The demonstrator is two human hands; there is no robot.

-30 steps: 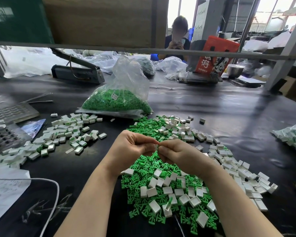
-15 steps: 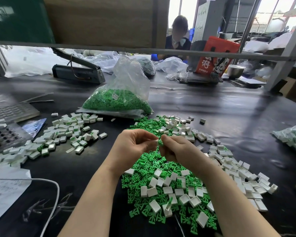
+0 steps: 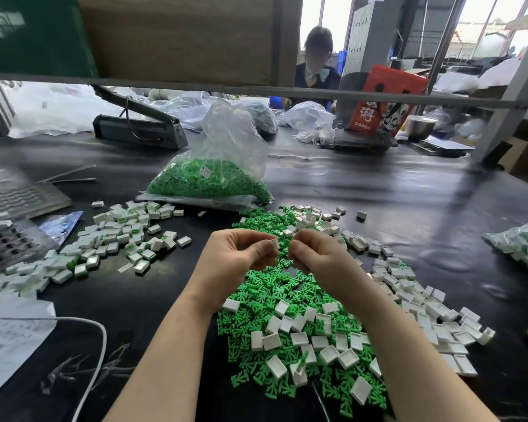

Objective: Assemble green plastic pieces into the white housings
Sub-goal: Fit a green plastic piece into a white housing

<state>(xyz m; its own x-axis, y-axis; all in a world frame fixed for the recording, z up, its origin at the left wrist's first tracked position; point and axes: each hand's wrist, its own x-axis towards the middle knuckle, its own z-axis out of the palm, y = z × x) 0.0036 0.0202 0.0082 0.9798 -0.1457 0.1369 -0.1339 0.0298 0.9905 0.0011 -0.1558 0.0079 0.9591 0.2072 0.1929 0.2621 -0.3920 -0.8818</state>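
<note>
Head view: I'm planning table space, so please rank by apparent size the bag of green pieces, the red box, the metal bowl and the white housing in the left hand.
1. Bag of green pieces, nearer the camera
2. Red box, farther back, so unsure
3. Metal bowl
4. White housing, pinched by the left hand

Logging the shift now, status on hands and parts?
Left hand pinching white housing. Right hand grip closed, contents hidden. Nothing blocking.

The right hand hides whatever its curled fingers hold. At the right edge of the frame, a clear bag is cut off.
</note>
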